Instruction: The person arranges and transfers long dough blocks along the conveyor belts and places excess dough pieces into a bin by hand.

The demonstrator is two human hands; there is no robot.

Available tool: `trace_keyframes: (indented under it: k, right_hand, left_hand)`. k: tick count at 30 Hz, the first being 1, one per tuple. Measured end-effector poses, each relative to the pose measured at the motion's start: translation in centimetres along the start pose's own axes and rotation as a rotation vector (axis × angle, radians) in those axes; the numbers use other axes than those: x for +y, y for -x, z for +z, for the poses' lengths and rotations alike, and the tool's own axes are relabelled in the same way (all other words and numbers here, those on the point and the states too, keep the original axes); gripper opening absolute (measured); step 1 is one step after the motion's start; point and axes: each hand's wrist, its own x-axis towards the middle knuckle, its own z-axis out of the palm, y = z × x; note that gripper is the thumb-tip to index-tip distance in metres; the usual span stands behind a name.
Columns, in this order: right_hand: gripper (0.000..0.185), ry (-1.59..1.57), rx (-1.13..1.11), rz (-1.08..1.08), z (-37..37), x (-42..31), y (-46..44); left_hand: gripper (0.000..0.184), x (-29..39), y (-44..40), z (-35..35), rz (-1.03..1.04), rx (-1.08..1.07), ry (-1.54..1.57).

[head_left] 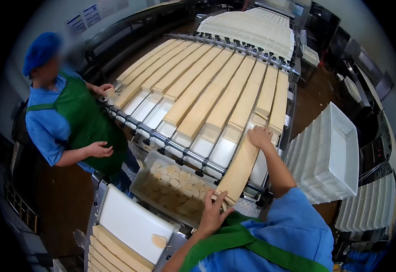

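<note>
A long row of pale, thin dough slices (239,174) lies slanted over the near rail, its near end reaching toward my body. My left hand (214,212) grips that near end, where a few slices (225,199) splay apart by the fingers. At the far end my right hand (260,137) is closed over the top of the row. Beyond it, several similar dough rows (207,90) lie side by side on the white conveyor (201,146), separated by thin metal guide rods. A short loose piece rests near my right fingertips.
Below the rail stands a bin (138,182) of dough scraps. A co-worker (78,109) at left holds a small piece. White stacked trays (345,154) stand at right. Another white belt (132,213) at lower left carries dough rows and a loose slice (159,240).
</note>
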Motion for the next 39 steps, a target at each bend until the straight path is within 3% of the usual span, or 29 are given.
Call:
trace_keyframes:
  k: [7, 9, 13, 15, 18, 21, 23, 24, 27, 32, 35, 37, 39]
  right_hand:
    - [0.064, 0.022, -0.095, 0.017, 0.1, 1.1, -5.1]
    - [0.062, 0.027, 0.056, -0.032, 1.1, 1.8, -6.0]
    - [0.058, -0.003, 0.038, -0.035, 1.3, 2.5, -7.9]
    - [0.053, 0.016, 0.192, -0.122, 1.5, 2.8, -8.0]
    - [0.046, 0.058, 0.281, -0.106, 0.9, 2.3, -7.5]
    - [0.053, 0.047, 0.264, -0.03, -0.6, 1.0, -5.4]
    - [0.058, 0.025, 0.294, -0.077, 1.0, 1.1, -3.7]
    - [0.065, 0.0, 0.323, -0.128, 1.8, 0.5, -2.7]
    - [0.074, -0.069, 0.218, -0.12, 2.7, 0.2, -1.1]
    - [0.073, 0.084, 0.282, -0.1, 3.3, -0.4, -1.3]
    - [0.072, 0.171, 0.294, -0.109, 3.8, -0.5, -1.8]
    - [0.073, 0.223, 0.164, -0.144, 2.6, -2.1, -0.6]
    - [0.074, 0.101, 0.109, -0.266, 3.0, -2.1, 1.5]
  left_hand:
    - [0.05, 0.7, -2.8, 2.3, -0.011, -0.03, 0.012]
    - [0.049, 0.5, -3.4, 3.1, -0.06, -0.035, 0.037]
    - [0.049, 0.6, -5.2, 4.0, -0.109, -0.071, 0.104]
    - [0.049, 0.6, -5.9, 4.5, -0.152, -0.096, 0.137]
    - [0.049, 0.2, -6.9, 5.5, -0.034, -0.046, 0.013]
    - [0.049, -0.7, -8.7, 6.5, -0.053, -0.072, 0.059]
    - [0.047, -1.8, -10.3, 7.6, 0.006, -0.072, 0.095]
    - [0.048, -1.1, -10.9, 7.3, -0.086, -0.107, 0.137]
    - [0.05, -1.7, -10.2, 6.9, -0.022, -0.046, 0.148]
    - [0.054, -3.9, -7.0, 3.8, -0.023, 0.143, 0.136]
    - [0.057, -4.4, -4.3, 1.4, -0.186, 0.301, 0.257]
    - [0.065, -6.6, -1.7, 0.2, -0.151, 0.404, 0.011]
    - [0.072, -5.8, 0.4, -1.7, -0.429, 0.46, 0.212]
